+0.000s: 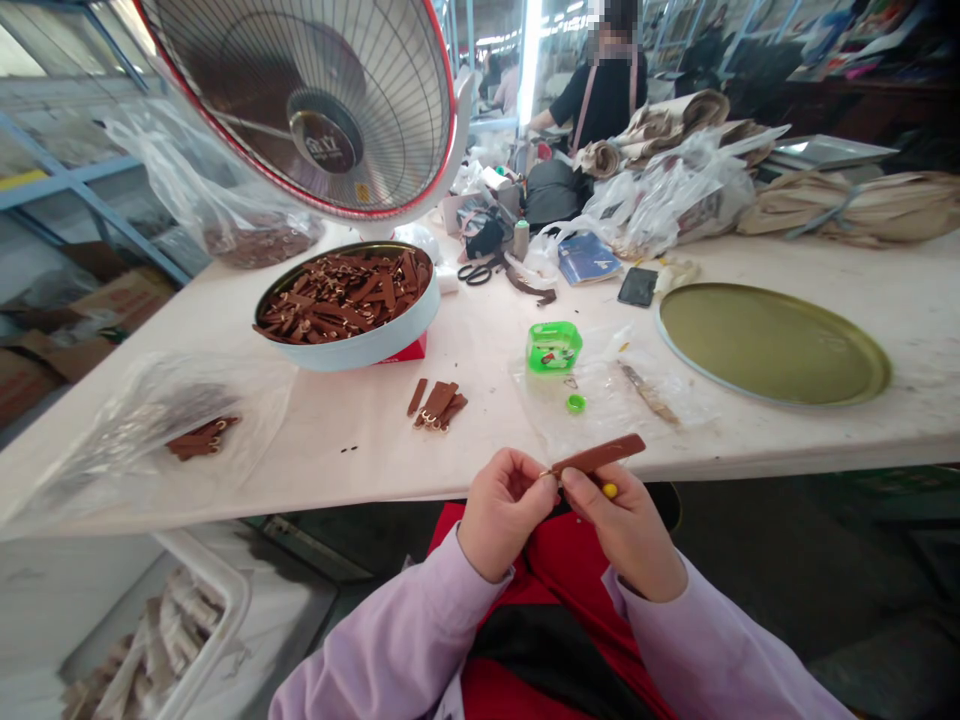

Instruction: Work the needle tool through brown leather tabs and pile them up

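Currently, one brown strip [606,453] is held between the person's two hands, at the near edge of the tabletop [480,345]: the left hand [504,512] pinches its metal-fitted end, fingertips pressed together, while the right hand [628,530] grips it from below, thumb against it, the free end jutting up and to the right past the fingers. One yellow knob [610,491] pokes out by the right hand; what it belongs to is hidden. Beyond the left hand lies one small pile of strips [441,405], overlapping too much to count, with one single strip [417,397] just beside it. Farther back, one round tin [360,350] is heaped with many more. Ahead of the hands sit one green box [553,347] and one green ring [576,403], near each other; one round lid [780,345] lies to the right.
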Demonstrator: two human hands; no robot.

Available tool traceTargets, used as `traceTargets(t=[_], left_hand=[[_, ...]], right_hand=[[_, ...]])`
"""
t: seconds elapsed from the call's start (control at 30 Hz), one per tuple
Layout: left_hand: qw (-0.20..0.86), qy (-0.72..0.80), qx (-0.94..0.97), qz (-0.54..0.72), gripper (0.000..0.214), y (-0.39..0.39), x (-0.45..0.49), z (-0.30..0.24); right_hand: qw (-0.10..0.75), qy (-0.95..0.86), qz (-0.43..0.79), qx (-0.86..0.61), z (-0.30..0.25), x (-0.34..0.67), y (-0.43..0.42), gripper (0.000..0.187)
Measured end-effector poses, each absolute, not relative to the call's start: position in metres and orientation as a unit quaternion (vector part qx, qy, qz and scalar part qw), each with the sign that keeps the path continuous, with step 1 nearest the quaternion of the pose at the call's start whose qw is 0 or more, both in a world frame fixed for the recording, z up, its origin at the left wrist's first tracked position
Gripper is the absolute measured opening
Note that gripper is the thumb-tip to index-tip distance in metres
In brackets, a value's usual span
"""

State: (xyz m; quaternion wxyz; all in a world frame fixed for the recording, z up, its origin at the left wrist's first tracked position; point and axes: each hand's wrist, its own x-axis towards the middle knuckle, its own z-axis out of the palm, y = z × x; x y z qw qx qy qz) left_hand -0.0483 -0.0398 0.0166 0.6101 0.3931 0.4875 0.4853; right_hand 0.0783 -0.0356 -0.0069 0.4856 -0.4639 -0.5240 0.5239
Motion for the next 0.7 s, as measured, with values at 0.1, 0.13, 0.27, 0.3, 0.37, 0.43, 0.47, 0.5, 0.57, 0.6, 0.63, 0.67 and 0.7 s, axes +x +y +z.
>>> traceTargets(t=[0.1, 0.13, 0.27, 0.3, 0.37, 0.43, 0.47, 0.5, 0.57, 0.6, 0.63, 0.67, 0.7], left_hand=[[0.595, 0.487, 0.417, 0.484, 0.021, -0.04, -0.051, 0.009], [0.585, 0.49, 0.435, 0.477, 0.021, -0.04, -0.052, 0.006], [0.549, 0.525, 0.477, 0.441, 0.019, -0.03, -0.057, -0.002], [0.556, 0.531, 0.467, 0.436, 0.018, -0.026, -0.057, -0.004], [0.586, 0.533, 0.431, 0.431, 0.018, -0.016, -0.058, -0.007], [0.618, 0.527, 0.395, 0.429, 0.018, -0.006, -0.057, -0.013], [0.63, 0.525, 0.38, 0.429, 0.019, -0.001, -0.056, -0.015], [0.639, 0.524, 0.366, 0.429, 0.019, 0.004, -0.055, -0.018], [0.647, 0.526, 0.342, 0.434, 0.021, 0.013, -0.052, -0.024], [0.648, 0.528, 0.331, 0.437, 0.022, 0.018, -0.05, -0.027], [0.648, 0.53, 0.323, 0.441, 0.024, 0.023, -0.049, -0.029], [0.647, 0.532, 0.319, 0.444, 0.025, 0.027, -0.048, -0.032], [0.646, 0.533, 0.318, 0.444, 0.026, 0.032, -0.047, -0.034]], right_hand=[[0.453, -0.584, 0.462, -0.49, -0.001, 0.08, -0.031, 0.016], [0.444, -0.599, 0.447, -0.494, 0.0, 0.08, -0.029, 0.016], [0.43, -0.613, 0.438, -0.497, -0.002, 0.084, -0.017, 0.014], [0.437, -0.598, 0.455, -0.495, -0.004, 0.086, -0.012, 0.014], [0.48, -0.539, 0.49, -0.49, -0.009, 0.093, 0.0, 0.016], [0.547, -0.47, 0.487, -0.493, -0.015, 0.103, 0.015, 0.021], [0.576, -0.446, 0.468, -0.501, -0.018, 0.108, 0.023, 0.026], [0.594, -0.435, 0.441, -0.514, -0.022, 0.114, 0.032, 0.031], [0.594, -0.431, 0.398, -0.551, -0.028, 0.123, 0.051, 0.04], [0.588, -0.425, 0.387, -0.569, -0.031, 0.127, 0.059, 0.043], [0.588, -0.413, 0.38, -0.582, -0.034, 0.131, 0.068, 0.045], [0.595, -0.397, 0.373, -0.591, -0.038, 0.133, 0.076, 0.046], [0.607, -0.383, 0.364, -0.593, -0.043, 0.135, 0.084, 0.045]])
